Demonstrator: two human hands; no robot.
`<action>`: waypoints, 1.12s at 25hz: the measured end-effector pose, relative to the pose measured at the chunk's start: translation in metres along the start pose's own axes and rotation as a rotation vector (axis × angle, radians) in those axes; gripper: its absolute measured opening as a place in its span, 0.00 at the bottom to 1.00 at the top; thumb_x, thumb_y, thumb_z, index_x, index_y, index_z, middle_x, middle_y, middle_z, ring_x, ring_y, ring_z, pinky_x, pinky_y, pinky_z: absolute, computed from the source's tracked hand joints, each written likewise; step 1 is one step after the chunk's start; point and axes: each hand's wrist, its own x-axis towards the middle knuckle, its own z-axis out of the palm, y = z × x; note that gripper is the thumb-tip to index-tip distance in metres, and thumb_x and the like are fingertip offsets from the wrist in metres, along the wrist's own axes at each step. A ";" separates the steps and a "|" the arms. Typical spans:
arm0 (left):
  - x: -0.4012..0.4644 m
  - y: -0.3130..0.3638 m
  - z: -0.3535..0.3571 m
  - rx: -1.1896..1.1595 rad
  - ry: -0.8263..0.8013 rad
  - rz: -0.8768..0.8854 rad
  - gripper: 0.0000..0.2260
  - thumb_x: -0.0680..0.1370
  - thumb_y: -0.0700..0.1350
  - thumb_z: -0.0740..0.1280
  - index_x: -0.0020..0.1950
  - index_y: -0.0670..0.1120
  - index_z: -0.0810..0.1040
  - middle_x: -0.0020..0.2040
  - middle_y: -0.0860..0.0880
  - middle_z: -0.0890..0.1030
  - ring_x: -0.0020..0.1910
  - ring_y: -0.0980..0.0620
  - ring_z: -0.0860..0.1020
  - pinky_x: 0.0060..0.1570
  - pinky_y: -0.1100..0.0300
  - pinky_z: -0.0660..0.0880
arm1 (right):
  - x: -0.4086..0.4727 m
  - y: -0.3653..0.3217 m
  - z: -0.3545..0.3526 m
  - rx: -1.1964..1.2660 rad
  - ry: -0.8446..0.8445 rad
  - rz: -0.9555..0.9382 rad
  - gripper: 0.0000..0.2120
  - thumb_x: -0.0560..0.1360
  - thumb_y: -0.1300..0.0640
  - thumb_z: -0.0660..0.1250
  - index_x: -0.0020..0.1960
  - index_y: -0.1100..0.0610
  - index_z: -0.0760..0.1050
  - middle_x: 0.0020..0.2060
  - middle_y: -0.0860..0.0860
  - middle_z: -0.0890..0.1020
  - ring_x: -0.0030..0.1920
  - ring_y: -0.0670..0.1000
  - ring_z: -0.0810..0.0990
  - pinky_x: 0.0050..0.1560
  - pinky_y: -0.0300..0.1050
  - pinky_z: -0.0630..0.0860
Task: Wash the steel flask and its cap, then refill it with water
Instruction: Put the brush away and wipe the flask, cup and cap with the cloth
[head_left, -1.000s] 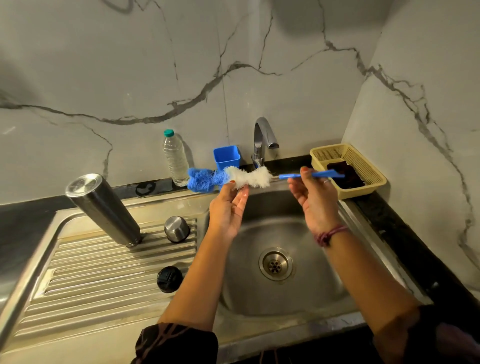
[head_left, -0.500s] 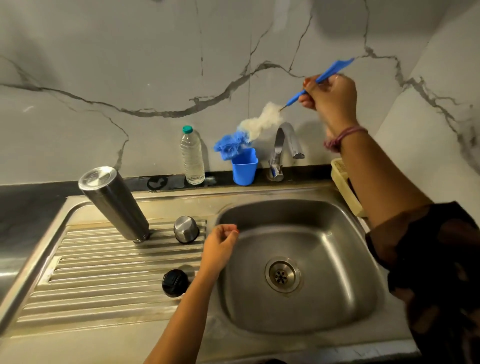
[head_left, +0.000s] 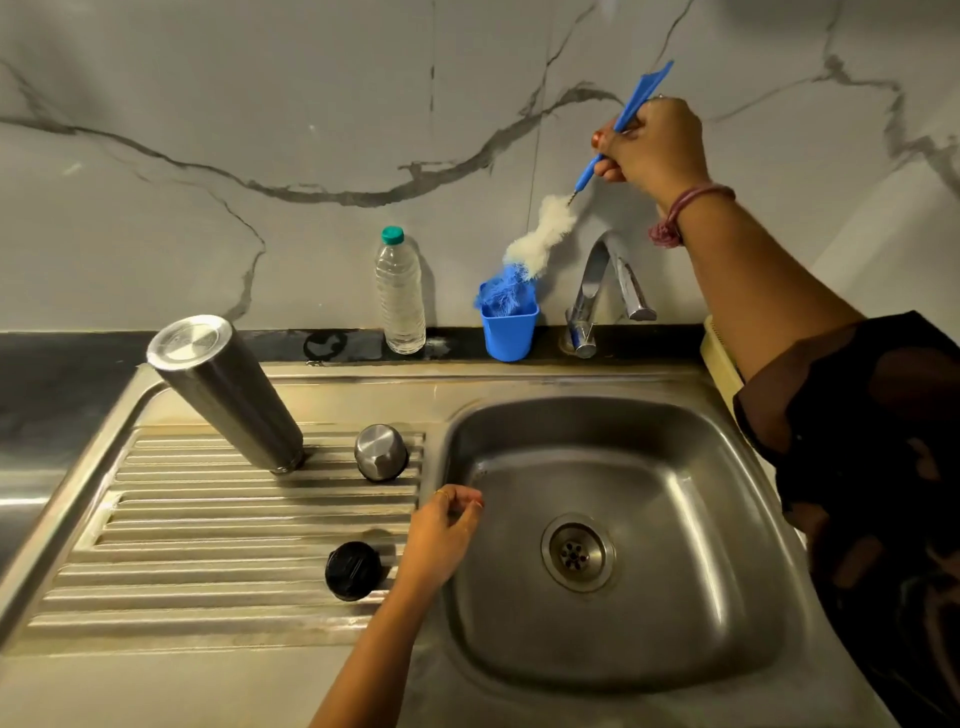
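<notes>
- Steel flask (head_left: 228, 395): brushed cylinder standing mouth-down on the ribbed drainboard (head_left: 208, 571), closed base tilted up-left; its mouth is hidden against the ribs.
- Steel cap (head_left: 381, 452) beside it; black lid (head_left: 353, 570) nearer.
- Right hand (head_left: 655, 148) grips the bottle brush (head_left: 540, 239), bristles in the blue cup (head_left: 508, 327).
- Left hand (head_left: 441, 535), loosely curled, holds nothing.

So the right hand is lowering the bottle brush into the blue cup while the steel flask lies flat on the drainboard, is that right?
Not quite: the head view shows the steel flask standing upside down on the drainboard, not lying flat. The rest holds: the right hand grips the bottle brush, its blue tip in the blue cup.
</notes>
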 end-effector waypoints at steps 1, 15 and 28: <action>0.000 -0.002 0.001 0.013 -0.005 -0.005 0.04 0.81 0.44 0.65 0.53 0.50 0.79 0.47 0.52 0.82 0.46 0.58 0.79 0.39 0.72 0.72 | 0.004 0.001 0.003 -0.015 -0.008 -0.003 0.09 0.76 0.59 0.68 0.51 0.65 0.79 0.42 0.57 0.82 0.33 0.45 0.81 0.43 0.40 0.82; -0.001 -0.009 0.006 0.019 0.014 -0.028 0.04 0.80 0.43 0.66 0.52 0.49 0.80 0.44 0.52 0.83 0.44 0.57 0.80 0.40 0.74 0.73 | 0.027 0.005 0.032 -0.209 -0.197 -0.143 0.13 0.76 0.61 0.67 0.60 0.64 0.73 0.50 0.53 0.80 0.43 0.47 0.81 0.39 0.30 0.77; -0.002 -0.006 0.005 -0.015 0.034 -0.065 0.04 0.80 0.42 0.66 0.51 0.51 0.79 0.45 0.54 0.82 0.44 0.59 0.80 0.38 0.75 0.72 | 0.025 0.016 0.064 -0.123 -0.206 -0.237 0.19 0.73 0.60 0.72 0.61 0.62 0.73 0.50 0.54 0.81 0.49 0.47 0.80 0.42 0.23 0.74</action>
